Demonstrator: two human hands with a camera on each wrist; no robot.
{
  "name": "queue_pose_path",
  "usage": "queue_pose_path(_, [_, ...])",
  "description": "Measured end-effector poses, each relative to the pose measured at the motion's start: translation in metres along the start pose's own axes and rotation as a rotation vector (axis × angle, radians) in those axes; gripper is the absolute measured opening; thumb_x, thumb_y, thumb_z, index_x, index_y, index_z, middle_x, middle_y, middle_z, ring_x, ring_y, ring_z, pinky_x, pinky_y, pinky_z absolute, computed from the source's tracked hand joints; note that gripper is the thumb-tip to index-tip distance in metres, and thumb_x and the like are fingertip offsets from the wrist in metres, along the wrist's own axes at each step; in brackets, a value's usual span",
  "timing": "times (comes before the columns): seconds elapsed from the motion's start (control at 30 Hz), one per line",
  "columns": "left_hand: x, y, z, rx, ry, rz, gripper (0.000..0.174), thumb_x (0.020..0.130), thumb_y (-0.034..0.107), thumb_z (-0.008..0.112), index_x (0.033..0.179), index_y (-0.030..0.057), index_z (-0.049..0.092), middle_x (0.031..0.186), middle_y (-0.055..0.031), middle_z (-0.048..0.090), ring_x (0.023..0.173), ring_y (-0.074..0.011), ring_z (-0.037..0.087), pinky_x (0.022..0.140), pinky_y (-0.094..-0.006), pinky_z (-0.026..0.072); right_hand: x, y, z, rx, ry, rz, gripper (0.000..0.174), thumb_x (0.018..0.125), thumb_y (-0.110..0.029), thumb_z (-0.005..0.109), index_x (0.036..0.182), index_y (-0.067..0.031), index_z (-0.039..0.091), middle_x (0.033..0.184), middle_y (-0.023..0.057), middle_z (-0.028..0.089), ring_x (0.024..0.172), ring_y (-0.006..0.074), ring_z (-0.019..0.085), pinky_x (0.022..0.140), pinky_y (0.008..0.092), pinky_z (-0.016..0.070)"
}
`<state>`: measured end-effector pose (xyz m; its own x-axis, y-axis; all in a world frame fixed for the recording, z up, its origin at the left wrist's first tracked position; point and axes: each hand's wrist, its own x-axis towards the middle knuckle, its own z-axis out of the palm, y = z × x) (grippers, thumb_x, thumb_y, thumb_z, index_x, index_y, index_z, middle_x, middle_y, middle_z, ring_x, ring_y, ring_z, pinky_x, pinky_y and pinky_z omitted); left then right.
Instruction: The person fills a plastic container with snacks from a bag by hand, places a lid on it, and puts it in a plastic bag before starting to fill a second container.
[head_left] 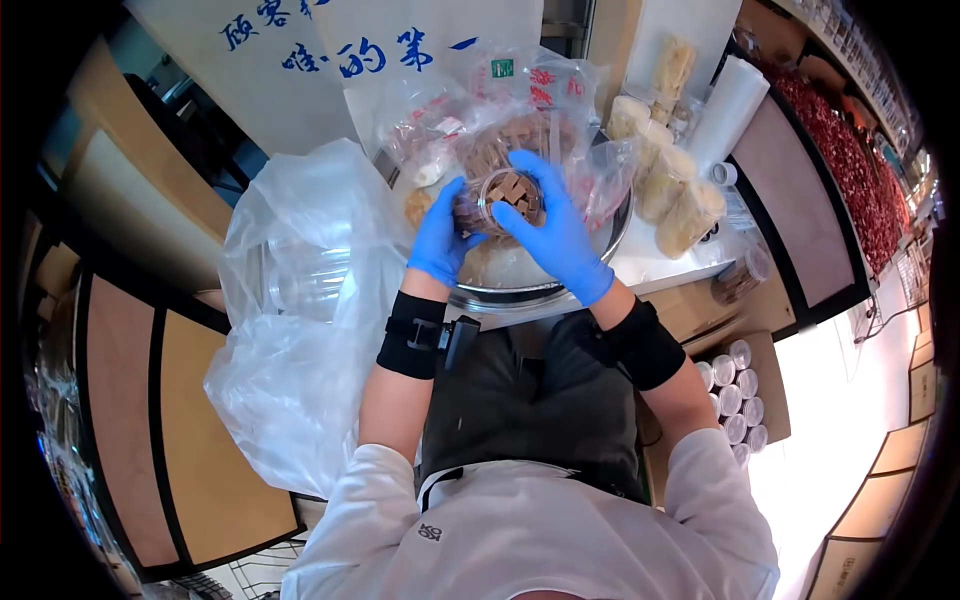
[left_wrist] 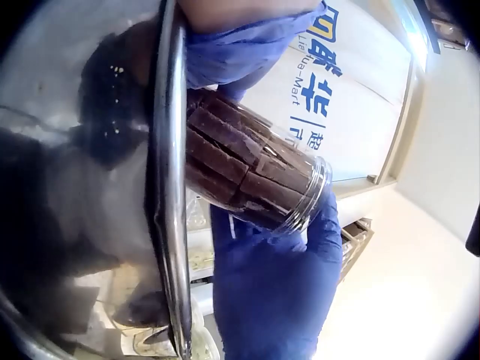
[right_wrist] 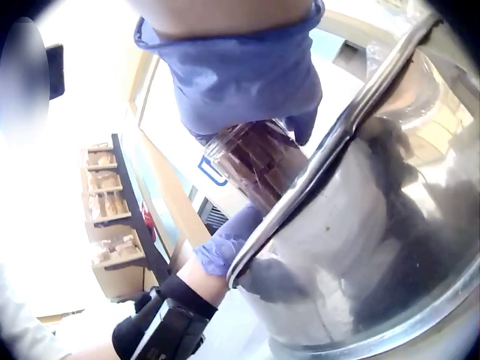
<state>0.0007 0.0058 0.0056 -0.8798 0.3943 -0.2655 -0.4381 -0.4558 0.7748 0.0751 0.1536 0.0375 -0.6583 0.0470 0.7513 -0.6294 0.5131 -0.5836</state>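
Observation:
A clear plastic jar (head_left: 467,210) packed with brown blocks is held between both blue-gloved hands, over a round metal basin (head_left: 505,297). My left hand (head_left: 436,240) grips the jar toward its base. Around the mouth end curl the fingers of my right hand (head_left: 553,232), with block ends showing at the mouth. The left wrist view shows the jar (left_wrist: 251,169) lying on its side, long brown pieces visible through its wall. Behind it in the basin sits a clear bag (head_left: 500,140) of more brown pieces. The right wrist view hides the jar's base behind the basin rim (right_wrist: 330,146).
A large translucent plastic bag (head_left: 290,350) of clear containers stands to the left. On the right are filled jars (head_left: 665,185), a roll of clear plastic (head_left: 732,110) and a lidded jar (head_left: 738,278). A cardboard box (head_left: 772,375) of several clear jars sits low at right.

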Motion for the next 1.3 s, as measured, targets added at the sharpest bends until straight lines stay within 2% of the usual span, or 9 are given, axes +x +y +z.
queue_pose_path(0.07, [-0.001,0.000,0.002,-0.037,0.012,0.038,0.033,0.084,0.041,0.057,0.104,0.0143,0.060,0.097,-0.0020,0.063,0.090,-0.0169,0.059,0.074,-0.0348,0.0495,-0.005,-0.002,0.002,0.419,-0.109,0.321,0.064,0.080,-0.020,0.070,0.132,-0.0024,0.036,0.131,0.0132,0.042,0.122,0.0216,0.042,0.102,0.0327,0.0341])
queue_pose_path(0.4, [0.019,-0.008,-0.013,-0.154,-0.103,0.055,0.039,0.087,0.043,0.054,0.110,0.0117,0.057,0.104,-0.0051,0.062,0.097,-0.0200,0.059,0.083,-0.0357,0.0487,-0.013,0.004,0.006,0.501,-0.248,0.259,0.062,0.085,-0.015,0.064,0.137,-0.0023,0.030,0.137,0.0085,0.038,0.127,0.0178,0.035,0.106,0.0316,0.0279])
queue_pose_path(0.57, [0.031,-0.012,-0.023,-0.266,-0.182,-0.049,0.044,0.089,0.043,0.050,0.113,0.0069,0.055,0.108,-0.0096,0.061,0.100,-0.0223,0.059,0.087,-0.0375,0.0483,-0.017,-0.005,0.016,0.310,-0.088,0.046,0.087,0.066,-0.025,0.082,0.134,-0.0009,0.033,0.132,0.0148,0.042,0.123,0.0234,0.042,0.102,0.0333,0.0351])
queue_pose_path(0.73, [0.030,-0.016,-0.022,-0.195,-0.249,-0.036,0.050,0.092,0.042,0.043,0.125,0.0041,0.048,0.116,-0.0141,0.058,0.107,-0.0278,0.056,0.094,-0.0394,0.0457,0.001,0.000,0.011,0.198,-0.084,0.188,0.086,0.060,-0.026,0.084,0.128,-0.0025,0.039,0.121,0.0149,0.051,0.113,0.0246,0.051,0.096,0.0351,0.0421])
queue_pose_path(0.8, [0.028,-0.015,-0.021,-0.209,-0.153,-0.077,0.048,0.094,0.041,0.042,0.126,0.0050,0.048,0.115,-0.0124,0.059,0.107,-0.0248,0.056,0.094,-0.0383,0.0445,0.003,0.001,0.010,0.213,-0.018,0.201,0.081,0.061,-0.026,0.083,0.126,-0.0030,0.041,0.118,0.0147,0.053,0.109,0.0247,0.054,0.093,0.0355,0.0442])
queue_pose_path(0.9, [0.010,-0.009,-0.005,0.120,0.201,0.188,0.049,0.096,0.041,0.038,0.125,0.0041,0.048,0.116,-0.0113,0.058,0.108,-0.0216,0.055,0.095,-0.0349,0.0424,-0.004,0.003,0.010,0.296,0.065,0.289,0.078,0.061,-0.029,0.083,0.123,-0.0037,0.044,0.115,0.0153,0.054,0.105,0.0257,0.057,0.091,0.0358,0.0457])
queue_pose_path(0.97, [0.000,-0.005,0.000,0.083,-0.131,0.344,0.054,0.096,0.046,0.034,0.123,0.0020,0.050,0.117,-0.0105,0.058,0.109,-0.0191,0.054,0.096,-0.0319,0.0403,-0.013,0.007,0.018,0.070,0.007,0.223,0.078,0.061,-0.033,0.083,0.122,-0.0035,0.044,0.114,0.0153,0.055,0.104,0.0272,0.058,0.089,0.0360,0.0467])
queue_pose_path(1.07, [-0.024,0.000,0.019,0.151,-0.286,0.449,0.060,0.097,0.050,0.027,0.120,0.0002,0.052,0.117,-0.0097,0.057,0.110,-0.0182,0.052,0.097,-0.0312,0.0390,-0.013,0.003,0.023,0.102,0.015,0.303,0.077,0.060,-0.034,0.083,0.121,-0.0041,0.045,0.112,0.0149,0.056,0.104,0.0268,0.058,0.088,0.0362,0.0470])
queue_pose_path(1.3, [-0.018,-0.002,0.022,0.182,-0.322,0.510,0.060,0.099,0.047,0.021,0.124,-0.0005,0.049,0.119,-0.0085,0.055,0.112,-0.0172,0.049,0.101,-0.0309,0.0341,-0.005,0.001,0.022,-0.006,0.178,0.117,0.075,0.058,-0.033,0.083,0.117,-0.0034,0.048,0.109,0.0148,0.058,0.100,0.0279,0.059,0.085,0.0366,0.0478])
